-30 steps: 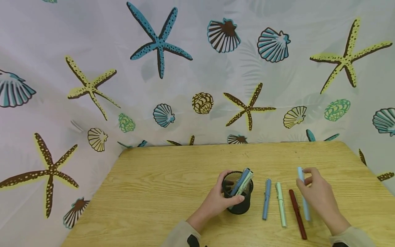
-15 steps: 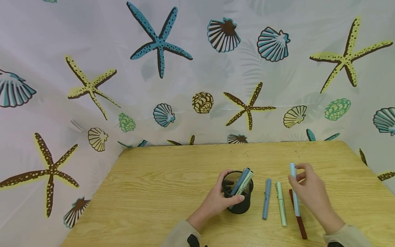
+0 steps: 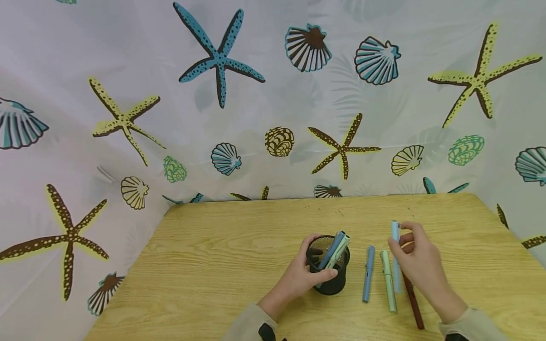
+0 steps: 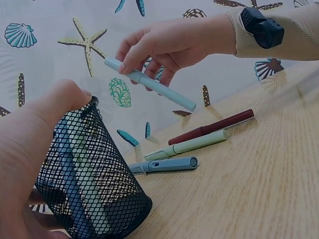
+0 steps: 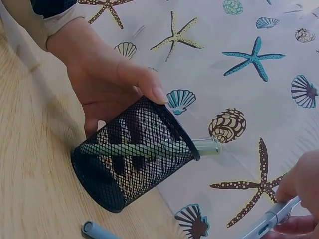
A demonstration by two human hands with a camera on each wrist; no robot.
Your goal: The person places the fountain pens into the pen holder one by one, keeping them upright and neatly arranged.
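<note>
In the head view my left hand (image 3: 294,280) grips a black mesh pen cup (image 3: 333,287) standing on the table. A blue pen (image 3: 331,253) and a pale green pen (image 3: 341,247) lean inside it, their tops above the rim. To the right, my right hand (image 3: 424,263) pinches a light blue pen (image 3: 395,231) between thumb and fingers. The left wrist view shows this light blue pen (image 4: 167,91) tilted and clear of the table. Below and beside it lie a blue pen (image 3: 368,277), a pale green pen (image 3: 389,284) and a dark red pen (image 3: 414,305), the last partly covered by the right hand.
The wooden table (image 3: 213,255) stretches out left of the cup. Behind it and at both sides hangs a pale cloth (image 3: 256,118) printed with starfish and shells. A dark device (image 4: 261,27) sits on the right wrist.
My right hand has lifted the light blue pen and carried it leftward, from beside the dark red pen past it toward the pale green one. The left hand and cup have stayed put.
</note>
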